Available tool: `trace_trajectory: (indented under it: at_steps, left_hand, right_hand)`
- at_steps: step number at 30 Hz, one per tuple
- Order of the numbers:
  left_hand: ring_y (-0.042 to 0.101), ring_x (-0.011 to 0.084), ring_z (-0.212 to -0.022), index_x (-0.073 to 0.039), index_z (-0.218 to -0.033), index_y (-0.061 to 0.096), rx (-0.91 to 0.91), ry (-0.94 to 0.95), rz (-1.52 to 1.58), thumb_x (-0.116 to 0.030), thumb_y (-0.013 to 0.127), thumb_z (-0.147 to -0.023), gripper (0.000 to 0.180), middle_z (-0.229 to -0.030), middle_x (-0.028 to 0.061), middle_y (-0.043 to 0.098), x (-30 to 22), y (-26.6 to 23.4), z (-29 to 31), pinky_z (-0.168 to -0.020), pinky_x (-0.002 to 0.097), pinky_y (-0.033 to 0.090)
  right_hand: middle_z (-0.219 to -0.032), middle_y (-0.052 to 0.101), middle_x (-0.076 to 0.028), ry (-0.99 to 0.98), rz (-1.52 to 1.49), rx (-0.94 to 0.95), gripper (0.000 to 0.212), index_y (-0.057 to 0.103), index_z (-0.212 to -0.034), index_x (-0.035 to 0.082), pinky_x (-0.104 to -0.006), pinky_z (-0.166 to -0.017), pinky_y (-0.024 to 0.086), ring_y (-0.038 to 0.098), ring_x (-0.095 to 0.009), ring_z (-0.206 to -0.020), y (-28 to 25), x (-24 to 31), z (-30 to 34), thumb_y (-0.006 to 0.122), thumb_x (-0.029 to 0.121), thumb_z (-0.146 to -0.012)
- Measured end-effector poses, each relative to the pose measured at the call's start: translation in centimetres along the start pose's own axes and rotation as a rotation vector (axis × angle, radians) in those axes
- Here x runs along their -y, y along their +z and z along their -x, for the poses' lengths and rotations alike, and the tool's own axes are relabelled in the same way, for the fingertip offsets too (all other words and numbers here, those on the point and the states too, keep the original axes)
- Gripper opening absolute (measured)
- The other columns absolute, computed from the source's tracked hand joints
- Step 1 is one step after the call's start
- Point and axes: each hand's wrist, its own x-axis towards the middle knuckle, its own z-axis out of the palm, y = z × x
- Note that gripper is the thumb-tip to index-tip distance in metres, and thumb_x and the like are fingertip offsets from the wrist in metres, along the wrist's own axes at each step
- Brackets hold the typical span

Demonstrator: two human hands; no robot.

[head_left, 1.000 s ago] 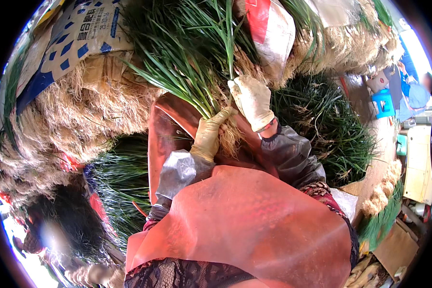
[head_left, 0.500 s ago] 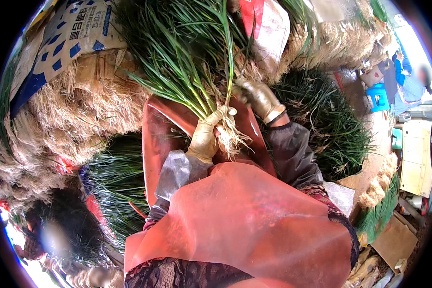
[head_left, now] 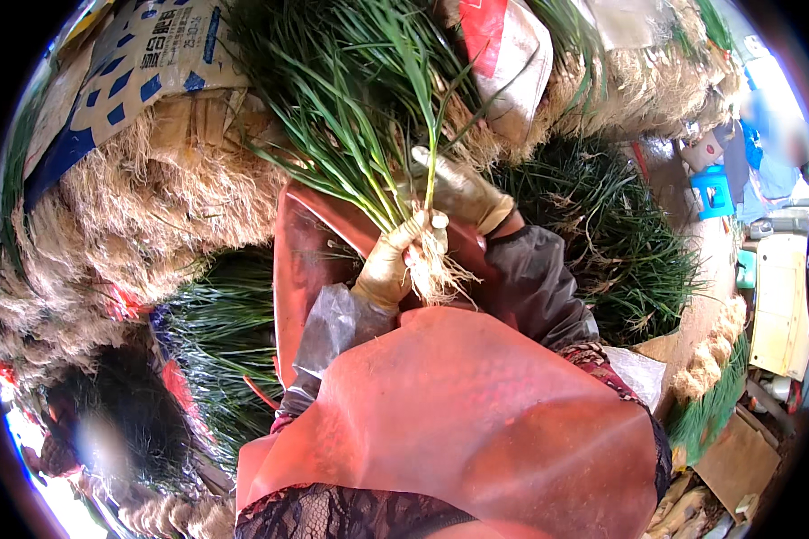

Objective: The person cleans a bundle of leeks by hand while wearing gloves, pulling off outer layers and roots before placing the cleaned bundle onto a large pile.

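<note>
My left hand (head_left: 388, 268), in a pale glove, is closed round the base of a small bunch of long-leaved green plants (head_left: 382, 193). The bunch stands upright, with its pale stringy roots (head_left: 440, 272) hanging below my fingers. My right hand (head_left: 466, 193), also gloved, is just behind and to the right of the stems. Its fingers look stretched out toward them, partly hidden by a stem. Beyond the bunch lies a large heap of the same green plants (head_left: 319, 67). A reddish-brown apron (head_left: 476, 395) covers my lap.
Bundles with dry, fibrous roots (head_left: 153, 189) are stacked at left, under a printed sack (head_left: 144, 81). More root bundles (head_left: 643, 85) line the far right. Loose green plants (head_left: 620, 242) lie right of me. A blue stool (head_left: 712, 191) and a person (head_left: 777, 144) are farther right.
My right hand has moved left, in behind the stems, from its place right of the bunch. The left hand keeps its hold in nearly the same place.
</note>
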Motion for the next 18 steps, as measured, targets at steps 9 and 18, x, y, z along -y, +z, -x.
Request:
trace_trajectory:
  at_steps: [9, 18]
  left_hand:
    - [0.056, 0.013, -0.063, -0.001, -0.11, 0.056, 0.211, 0.187, -0.073, -0.027, 0.063, -0.088, 0.035, -0.076, 0.008, 0.059, -2.7, 1.5, 1.5, -0.052, 0.0203, 0.045]
    - [0.063, 0.0173, -0.079, -0.005, -0.103, 0.059, 0.184, 0.426, -0.357, -0.026, 0.064, -0.085, 0.028, -0.096, 0.0084, 0.063, -13.6, 11.6, -2.6, -0.063, 0.0315, 0.054]
  right_hand:
    - [-0.063, 0.057, -0.002, 0.366, -0.005, -0.583, 0.025, 0.061, -0.083, 0.005, -0.0238, -0.046, 0.039, 0.052, -0.011, -0.05, -4.4, 2.2, 0.9, 0.054, 0.027, -0.093]
    - [-0.072, 0.063, -0.013, 0.311, 1.471, -0.307, 0.028, 0.062, -0.083, 0.009, -0.0423, -0.061, 0.051, 0.063, -0.032, -0.071, -8.0, 1.4, 7.7, 0.057, 0.036, -0.088]
